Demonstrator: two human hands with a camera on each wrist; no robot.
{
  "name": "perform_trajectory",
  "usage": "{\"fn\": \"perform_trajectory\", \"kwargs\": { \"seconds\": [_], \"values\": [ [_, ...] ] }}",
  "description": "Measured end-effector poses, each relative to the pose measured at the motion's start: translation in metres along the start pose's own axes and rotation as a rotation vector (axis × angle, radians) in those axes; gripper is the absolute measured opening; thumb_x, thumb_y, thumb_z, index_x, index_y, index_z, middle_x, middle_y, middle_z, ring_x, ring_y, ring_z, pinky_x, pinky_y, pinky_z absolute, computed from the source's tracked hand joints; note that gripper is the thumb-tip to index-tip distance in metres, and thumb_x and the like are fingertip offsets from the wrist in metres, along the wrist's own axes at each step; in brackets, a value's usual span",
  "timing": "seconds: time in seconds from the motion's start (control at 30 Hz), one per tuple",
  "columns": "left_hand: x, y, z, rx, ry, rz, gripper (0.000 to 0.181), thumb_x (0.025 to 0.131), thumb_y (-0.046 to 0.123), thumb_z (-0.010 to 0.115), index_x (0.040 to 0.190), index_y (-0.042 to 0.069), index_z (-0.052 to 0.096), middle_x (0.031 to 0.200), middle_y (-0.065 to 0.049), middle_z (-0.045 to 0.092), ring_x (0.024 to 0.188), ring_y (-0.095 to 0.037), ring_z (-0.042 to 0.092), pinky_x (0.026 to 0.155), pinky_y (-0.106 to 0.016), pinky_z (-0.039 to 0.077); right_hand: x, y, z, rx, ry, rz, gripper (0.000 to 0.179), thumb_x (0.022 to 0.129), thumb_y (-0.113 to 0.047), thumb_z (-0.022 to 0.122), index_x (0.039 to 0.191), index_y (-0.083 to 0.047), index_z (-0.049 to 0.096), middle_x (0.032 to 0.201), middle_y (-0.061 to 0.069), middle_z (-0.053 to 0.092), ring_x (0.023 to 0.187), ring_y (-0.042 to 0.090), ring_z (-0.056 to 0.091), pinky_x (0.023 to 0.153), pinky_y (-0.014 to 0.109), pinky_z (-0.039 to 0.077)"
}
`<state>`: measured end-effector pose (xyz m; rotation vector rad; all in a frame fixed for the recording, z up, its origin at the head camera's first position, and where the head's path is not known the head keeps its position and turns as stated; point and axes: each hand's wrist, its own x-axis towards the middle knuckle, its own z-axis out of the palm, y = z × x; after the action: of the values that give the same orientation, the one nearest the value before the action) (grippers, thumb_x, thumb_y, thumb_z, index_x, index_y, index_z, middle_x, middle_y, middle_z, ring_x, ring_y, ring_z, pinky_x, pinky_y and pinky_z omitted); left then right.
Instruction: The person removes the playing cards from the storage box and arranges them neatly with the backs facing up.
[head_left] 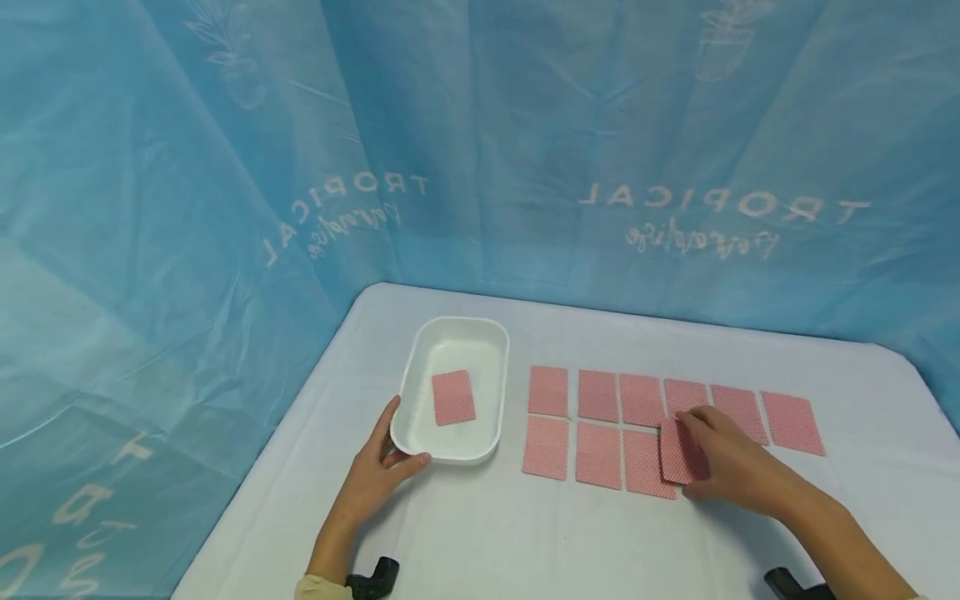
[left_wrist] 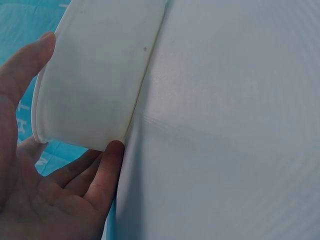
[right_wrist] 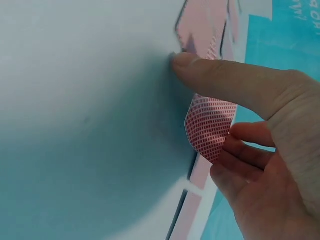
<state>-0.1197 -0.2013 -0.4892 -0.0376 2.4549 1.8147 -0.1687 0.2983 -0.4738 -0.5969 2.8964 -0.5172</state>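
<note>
My left hand (head_left: 375,475) grips the near left corner of a white plastic tray (head_left: 457,352), whose outer wall (left_wrist: 100,75) fills much of the left wrist view. On the tray's floor lies a single playing card (head_left: 453,398), its red patterned back up. Over the right part of the front row, my right hand (head_left: 731,462) pinches another red-backed playing card (head_left: 681,452) between thumb and fingers. In the right wrist view this held card (right_wrist: 210,125) looks bent and raised off the table. It partly covers a neighbouring card (head_left: 647,462).
Two rows of red-backed playing cards lie right of the tray: a back row (head_left: 597,396) and a front row (head_left: 546,448). A white cloth covers the table (head_left: 525,542). Blue printed curtains (head_left: 525,125) hang behind it and on the left.
</note>
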Motion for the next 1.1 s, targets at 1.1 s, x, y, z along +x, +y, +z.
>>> {"fn": "perform_trajectory", "kwargs": {
  "seconds": [1.1],
  "values": [
    [-0.007,0.029,-0.001,0.037,-0.034,-0.030,0.099,0.082,0.027,0.079,0.156,0.025,0.012,0.150,-0.017,0.034,0.125,-0.035,0.048,0.095,-0.042,0.044,-0.022,0.007,-0.009,-0.104,-0.046,-0.035,0.105,0.055,-0.043,0.092,0.137,0.004,0.046,0.133,0.023,0.044,0.121,0.042,0.042,0.091,0.056,0.043]
  ]
}}
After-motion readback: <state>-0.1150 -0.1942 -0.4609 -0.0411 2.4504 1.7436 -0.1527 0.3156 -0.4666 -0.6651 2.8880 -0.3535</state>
